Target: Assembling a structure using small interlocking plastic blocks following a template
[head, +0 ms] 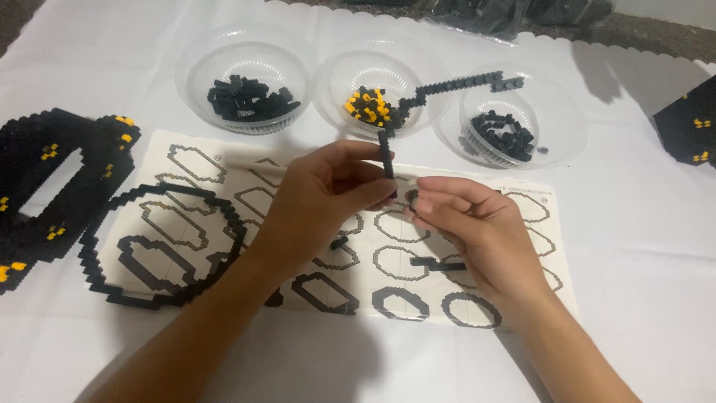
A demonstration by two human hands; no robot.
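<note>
Head view looks down on a white cloth point(634, 246) with a printed instruction sheet point(358, 298) at its middle, the landmark for all that follows. Far left of the sheet lies one thick black block assembly point(45, 194) dotted with yellow, a long slot through it. Overlapping the sheet's left edge sits one open black ring of blocks point(160, 246), and a smaller black oval loop point(153, 257) lies inside it. Above the sheet stand three clear plastic bowls: the left bowl point(242, 75) holds black pieces, the middle bowl point(373, 78) holds black and yellow ones, the right bowl point(514, 112) holds black ones. One long black block strip point(459, 82) lies across the rims of the middle and right bowls. Over the sheet's centre the left hand point(321, 201) is closed, thumb and fingers pinching one short black block bar point(385, 153) held upright. Just right of it the right hand point(470, 224) is also closed, fingertips pinching one tiny black piece point(411, 197) close to the bar's lower end; whether they touch cannot be told. Two loose black bits point(436, 263) rest on the sheet beneath the hands. Beyond the sheet's right, at the frame edge, shows one black panel with yellow dots point(690, 127)
</note>
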